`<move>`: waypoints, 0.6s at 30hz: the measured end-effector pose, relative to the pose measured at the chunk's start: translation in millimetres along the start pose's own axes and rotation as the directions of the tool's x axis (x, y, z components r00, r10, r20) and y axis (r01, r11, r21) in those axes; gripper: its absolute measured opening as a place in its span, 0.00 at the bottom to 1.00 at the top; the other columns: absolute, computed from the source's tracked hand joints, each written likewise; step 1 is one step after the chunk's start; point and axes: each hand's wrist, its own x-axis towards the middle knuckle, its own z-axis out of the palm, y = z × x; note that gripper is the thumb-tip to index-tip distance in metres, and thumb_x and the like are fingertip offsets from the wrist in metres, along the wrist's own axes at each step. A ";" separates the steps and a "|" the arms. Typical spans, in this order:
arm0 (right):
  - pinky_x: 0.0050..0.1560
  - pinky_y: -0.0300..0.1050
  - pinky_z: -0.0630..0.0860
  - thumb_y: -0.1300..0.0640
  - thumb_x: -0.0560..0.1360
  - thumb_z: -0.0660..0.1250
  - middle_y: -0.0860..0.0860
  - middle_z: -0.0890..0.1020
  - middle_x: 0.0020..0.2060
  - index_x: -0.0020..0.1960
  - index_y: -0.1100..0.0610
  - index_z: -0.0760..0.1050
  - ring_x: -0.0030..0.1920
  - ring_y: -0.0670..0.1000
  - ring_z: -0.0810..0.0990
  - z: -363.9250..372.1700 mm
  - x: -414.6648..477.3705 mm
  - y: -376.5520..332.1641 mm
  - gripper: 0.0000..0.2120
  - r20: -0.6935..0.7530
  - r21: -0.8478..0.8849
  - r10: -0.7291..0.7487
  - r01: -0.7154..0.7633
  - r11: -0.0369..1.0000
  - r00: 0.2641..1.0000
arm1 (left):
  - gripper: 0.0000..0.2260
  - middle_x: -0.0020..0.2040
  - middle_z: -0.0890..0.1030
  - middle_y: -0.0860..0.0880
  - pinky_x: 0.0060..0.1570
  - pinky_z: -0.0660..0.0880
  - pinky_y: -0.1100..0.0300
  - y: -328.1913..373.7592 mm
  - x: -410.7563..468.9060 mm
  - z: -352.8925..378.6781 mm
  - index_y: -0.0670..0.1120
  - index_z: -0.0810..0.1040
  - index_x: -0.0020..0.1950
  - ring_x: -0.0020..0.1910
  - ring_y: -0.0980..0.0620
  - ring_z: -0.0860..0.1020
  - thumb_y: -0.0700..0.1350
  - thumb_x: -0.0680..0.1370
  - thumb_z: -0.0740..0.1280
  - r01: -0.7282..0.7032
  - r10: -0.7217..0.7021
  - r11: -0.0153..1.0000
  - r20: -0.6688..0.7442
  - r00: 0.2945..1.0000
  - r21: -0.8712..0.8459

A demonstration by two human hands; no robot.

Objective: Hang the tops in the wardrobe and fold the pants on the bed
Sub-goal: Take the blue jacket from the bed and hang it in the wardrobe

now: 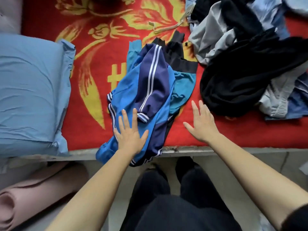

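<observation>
A blue and navy track garment with white stripes (150, 84) lies crumpled at the near edge of the bed, its lower end hanging over the edge. My left hand (130, 132) lies flat on it with fingers spread. My right hand (202, 124) is open with straight fingers over the red blanket (93, 67), just right of the garment and close to a black garment (241, 77). Under the track garment lie a teal piece (181, 90) and a black piece (176, 54).
A heap of grey, black and light blue clothes (233, 25) fills the bed's right side. A blue pillow (31, 90) lies at the left. A rolled pink mat (33, 194) sits on the floor at lower left. My dark-clothed legs stand against the bed edge (216, 150).
</observation>
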 end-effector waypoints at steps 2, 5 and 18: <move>0.75 0.57 0.59 0.43 0.78 0.65 0.62 0.57 0.77 0.81 0.57 0.43 0.76 0.62 0.58 22.4 21.7 0.1 0.43 0.076 0.123 0.054 -0.063 0.990 0.996 | 0.45 0.79 0.34 0.46 0.71 0.54 0.33 0.5 15.2 28.3 0.59 0.31 0.77 0.79 0.40 0.45 0.65 0.76 0.62 0.046 -0.042 0.998 0.068 0.997 -0.053; 0.71 0.55 0.62 0.45 0.78 0.66 0.62 0.62 0.75 0.81 0.58 0.44 0.74 0.61 0.63 66.9 46.9 1.8 0.43 0.211 0.297 0.167 -0.226 0.928 0.963 | 0.46 0.79 0.32 0.45 0.71 0.52 0.33 1.1 42.1 80.6 0.57 0.34 0.78 0.79 0.41 0.44 0.63 0.75 0.66 0.095 -0.078 0.993 0.205 0.976 -0.075; 0.66 0.51 0.71 0.39 0.78 0.64 0.57 0.79 0.55 0.63 0.57 0.78 0.56 0.55 0.77 185.8 74.6 -48.9 0.25 0.386 0.508 0.418 -0.568 0.647 0.822 | 0.12 0.53 0.81 0.39 0.50 0.66 0.52 -47.8 88.9 135.3 0.43 0.75 0.62 0.53 0.37 0.76 0.42 0.83 0.56 0.352 -0.403 0.796 0.003 0.915 -0.492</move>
